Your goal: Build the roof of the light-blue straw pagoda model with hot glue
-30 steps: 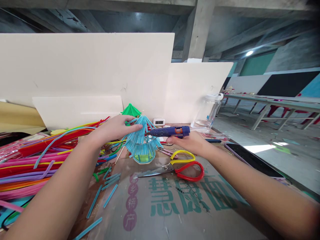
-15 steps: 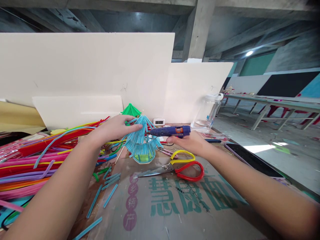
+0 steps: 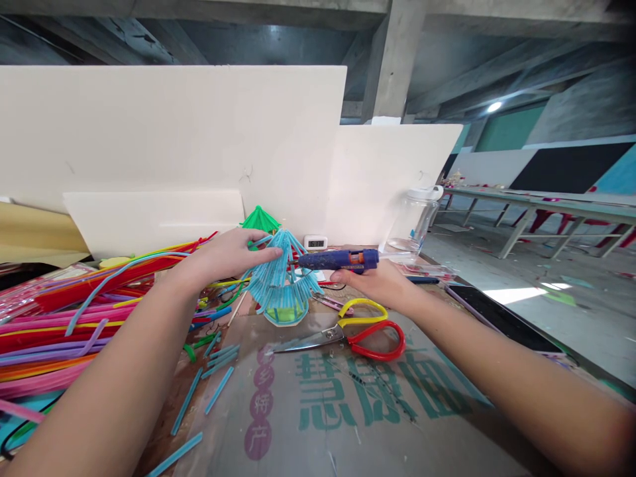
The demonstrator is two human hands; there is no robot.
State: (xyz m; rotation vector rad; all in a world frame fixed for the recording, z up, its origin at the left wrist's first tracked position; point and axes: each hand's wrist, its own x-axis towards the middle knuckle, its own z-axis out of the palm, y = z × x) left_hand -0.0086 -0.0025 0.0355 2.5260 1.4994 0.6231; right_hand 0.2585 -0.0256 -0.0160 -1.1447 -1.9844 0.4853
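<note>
A small pavilion model (image 3: 283, 286) with a tiered light-blue roof of pipe-cleaner strips stands on the table. My left hand (image 3: 243, 253) grips the upper roof from the left, its thumb on the front strips and the other fingers partly hidden behind. My right hand (image 3: 365, 278) is closed around a dark-blue hot glue gun (image 3: 338, 260). The gun's nozzle points left and meets the roof just right of my left thumb. Scissors (image 3: 348, 329) with one yellow and one red handle lie in front of the model. Cut blue pipe-cleaner pieces (image 3: 218, 391) lie scattered at the front left.
Bundles of coloured pipe cleaners (image 3: 59, 331) cover the left side. Behind the model are a green pipe-cleaner roof (image 3: 260, 220), a small digital clock (image 3: 316, 242) and white boards (image 3: 199, 132). A clear bottle (image 3: 413, 222) and a dark tablet (image 3: 501, 318) are on the right.
</note>
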